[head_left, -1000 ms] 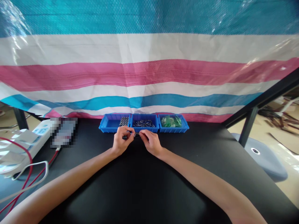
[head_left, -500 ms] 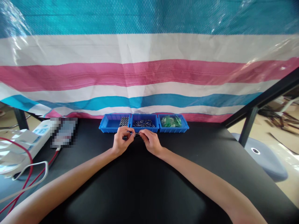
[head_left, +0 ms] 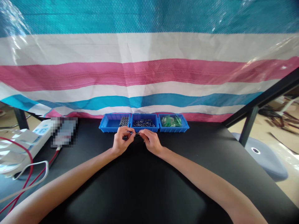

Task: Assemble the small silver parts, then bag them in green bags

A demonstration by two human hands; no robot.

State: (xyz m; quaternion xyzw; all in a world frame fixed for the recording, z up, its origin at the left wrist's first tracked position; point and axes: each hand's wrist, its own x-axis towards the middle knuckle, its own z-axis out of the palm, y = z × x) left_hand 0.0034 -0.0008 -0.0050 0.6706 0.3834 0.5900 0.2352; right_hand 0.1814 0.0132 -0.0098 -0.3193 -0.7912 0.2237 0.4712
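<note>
My left hand (head_left: 121, 141) and my right hand (head_left: 151, 141) meet just in front of three blue bins, fingertips nearly together. Each is closed in a pinch, and a small thin metal piece (head_left: 137, 133) shows between them; its exact shape is too small to tell. The left bin (head_left: 109, 127) holds round metal parts (head_left: 124, 121) grouped at its right side. Loose screw-like metal pieces (head_left: 145, 123) lie in the middle bin (head_left: 146, 129). In the right bin (head_left: 174, 129) are green and clear small items (head_left: 171, 121).
A white power strip (head_left: 35, 146) with plugs, red and white cables (head_left: 46, 169) and a blurred-out device (head_left: 64, 132) lie at the left. A striped sheet (head_left: 149, 71) hangs behind the bins. Beyond the black table (head_left: 210, 149), a grey stool (head_left: 266, 158) stands right of a black frame.
</note>
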